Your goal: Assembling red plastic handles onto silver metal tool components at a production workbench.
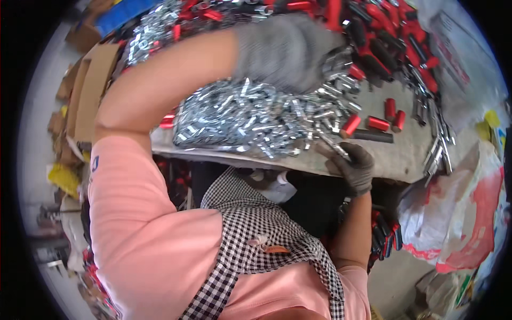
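My left hand (pixel 290 53), in a grey knit glove, reaches across the bench over a heap of small shiny metal pieces (pixel 240 114). Motion blurs its fingers, which are beside a pile of red-and-black handled tools (pixel 376 45); whether they hold anything I cannot make out. Near the bench's front edge, my right hand (pixel 356 166), gloved too, is closed round a slim silver metal rod (pixel 333 143) that points up and left. Just beyond it are short red cylinders (pixel 350 126) and a dark flat bar (pixel 373 136).
Long metal shafts (pixel 438 149) lie at the bench's right end. A white-and-red plastic bag (pixel 453 213) hangs to the right. Cardboard boxes (pixel 93 93) stand on the left, with a blue bin (pixel 125 16) at the far left. More red-and-black handles (pixel 385 234) sit below the bench.
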Demonstrator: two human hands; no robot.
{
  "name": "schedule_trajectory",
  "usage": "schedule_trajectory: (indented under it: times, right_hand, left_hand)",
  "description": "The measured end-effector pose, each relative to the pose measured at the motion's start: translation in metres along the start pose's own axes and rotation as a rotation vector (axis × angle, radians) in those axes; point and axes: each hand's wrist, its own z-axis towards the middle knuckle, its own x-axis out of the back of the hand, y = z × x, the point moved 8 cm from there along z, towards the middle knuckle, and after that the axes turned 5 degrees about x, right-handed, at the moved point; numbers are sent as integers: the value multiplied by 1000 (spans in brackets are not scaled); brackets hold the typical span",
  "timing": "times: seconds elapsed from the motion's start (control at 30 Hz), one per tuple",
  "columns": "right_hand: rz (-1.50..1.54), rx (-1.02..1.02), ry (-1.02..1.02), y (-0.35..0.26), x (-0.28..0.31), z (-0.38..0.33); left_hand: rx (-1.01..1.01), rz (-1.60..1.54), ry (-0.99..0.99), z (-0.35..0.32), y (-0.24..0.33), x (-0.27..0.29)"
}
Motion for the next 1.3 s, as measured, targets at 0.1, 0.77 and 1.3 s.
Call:
schedule_trajectory:
  times: [0.1, 0.77, 1.3]
  right_hand:
    - [192, -69, 15, 5, -2, -4]
    - [331, 11, -27, -101, -74, -58]
    - [219, -47, -239, -123, -146, -96]
  left_hand:
    - [303, 115, -114, -79, -46, -9]
    - [768, -391, 774, -282, -222, -85]
    - [373, -2445, 774, -299, -117, -176]
